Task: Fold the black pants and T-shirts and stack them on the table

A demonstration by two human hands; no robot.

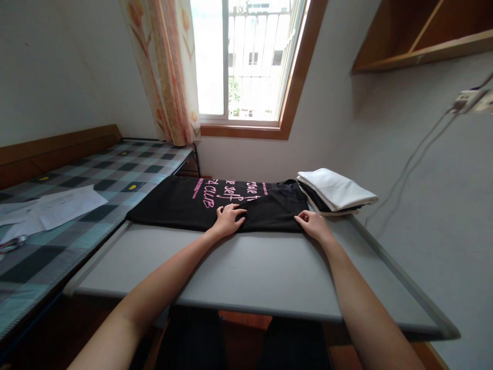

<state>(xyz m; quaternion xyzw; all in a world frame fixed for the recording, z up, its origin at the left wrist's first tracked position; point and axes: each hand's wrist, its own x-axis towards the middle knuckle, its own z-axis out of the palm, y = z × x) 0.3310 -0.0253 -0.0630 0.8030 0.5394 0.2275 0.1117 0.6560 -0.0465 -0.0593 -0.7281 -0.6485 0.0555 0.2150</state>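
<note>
- The black T-shirt with pink letters lies flat on the far part of the grey table, touching a stack of folded clothes.
- My left hand rests flat on its near edge, fingers spread, holding nothing.
- My right hand touches the near right corner with curled fingers; whether it pinches the cloth, I cannot tell.
- I judge the cloth light, soft and limp; it is best taken by its corners.
</note>
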